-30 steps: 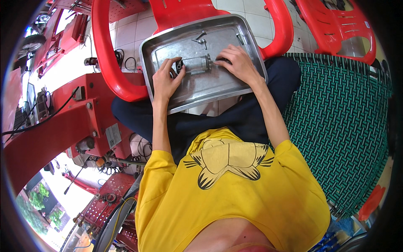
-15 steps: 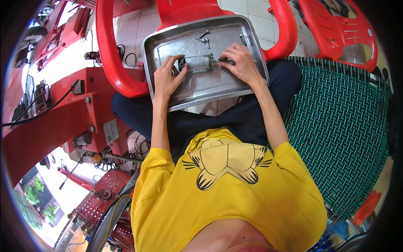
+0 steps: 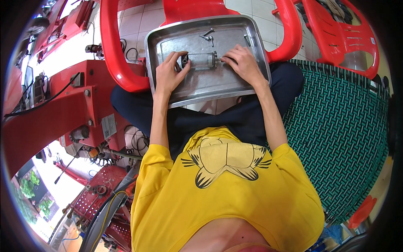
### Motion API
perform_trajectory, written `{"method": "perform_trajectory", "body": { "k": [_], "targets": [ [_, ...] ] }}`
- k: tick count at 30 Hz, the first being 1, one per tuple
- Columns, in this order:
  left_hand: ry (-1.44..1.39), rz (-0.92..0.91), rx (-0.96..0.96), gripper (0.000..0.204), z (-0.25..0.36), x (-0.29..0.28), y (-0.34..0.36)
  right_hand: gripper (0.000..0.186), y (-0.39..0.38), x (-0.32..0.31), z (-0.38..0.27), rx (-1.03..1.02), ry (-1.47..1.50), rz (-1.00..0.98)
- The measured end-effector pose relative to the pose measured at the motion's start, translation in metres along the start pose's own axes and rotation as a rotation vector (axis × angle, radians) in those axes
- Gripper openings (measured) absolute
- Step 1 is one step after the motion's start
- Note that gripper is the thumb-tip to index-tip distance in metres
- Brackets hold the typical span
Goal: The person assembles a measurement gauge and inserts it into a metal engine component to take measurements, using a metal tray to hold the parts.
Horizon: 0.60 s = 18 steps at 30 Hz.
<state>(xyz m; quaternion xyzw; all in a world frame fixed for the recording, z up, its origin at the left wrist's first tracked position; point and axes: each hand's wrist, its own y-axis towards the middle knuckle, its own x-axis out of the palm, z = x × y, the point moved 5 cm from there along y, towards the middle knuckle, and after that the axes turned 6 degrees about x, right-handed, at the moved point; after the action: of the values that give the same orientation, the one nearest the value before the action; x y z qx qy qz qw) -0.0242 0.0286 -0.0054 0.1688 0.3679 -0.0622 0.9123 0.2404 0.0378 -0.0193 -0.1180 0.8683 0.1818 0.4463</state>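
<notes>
A clear cylinder with a dark end piece and a metal flange (image 3: pixel 202 61) lies sideways over a metal tray (image 3: pixel 212 83). Around its dark left end, the thumb and fingers of my left hand (image 3: pixel 168 75) are closed. Close to the flanged right end, my right hand (image 3: pixel 242 63) pinches with thumb and fingertips; the fingers hide most of whatever is between them, and only a small tip shows. Several metal bolts (image 3: pixel 208 38) lie in the far middle of the tray. Another bolt-like piece (image 3: pixel 247 40) rests near the tray's right wall.
The tray sits between the arms of a red plastic chair (image 3: pixel 289 38), before my crossed legs. On the left stands a red machine frame (image 3: pixel 63 105) with cables. To the right are a green woven seat (image 3: pixel 336 134) and another red chair (image 3: pixel 342 35).
The dark slim piece that showed in my right fingers is now mostly out of sight, and those fingers have shifted slightly. My left hand keeps its hold on the cylinder.
</notes>
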Motion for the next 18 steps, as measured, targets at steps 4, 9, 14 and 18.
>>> {"method": "perform_trajectory", "body": {
  "k": [4, 9, 14, 18],
  "targets": [
    [0.013, -0.018, -0.013, 0.031, -0.0016, 0.0010, 0.0000, 0.020, 0.0006, -0.0016, -0.0007, 0.006, 0.000, 0.030],
    [0.027, -0.021, -0.003, 0.032, -0.0024, 0.0017, 0.0004, 0.021, 0.0002, -0.0049, -0.0028, -0.007, 0.000, 0.065],
    [0.038, -0.032, -0.018, 0.032, -0.0030, 0.0018, -0.0002, 0.023, 0.0008, -0.0064, -0.0035, 0.004, 0.009, 0.052],
    [0.034, -0.025, -0.010, 0.033, -0.0023, 0.0013, -0.0004, 0.024, 0.0011, -0.0061, -0.0032, 0.004, -0.006, 0.040]
  ]
}}
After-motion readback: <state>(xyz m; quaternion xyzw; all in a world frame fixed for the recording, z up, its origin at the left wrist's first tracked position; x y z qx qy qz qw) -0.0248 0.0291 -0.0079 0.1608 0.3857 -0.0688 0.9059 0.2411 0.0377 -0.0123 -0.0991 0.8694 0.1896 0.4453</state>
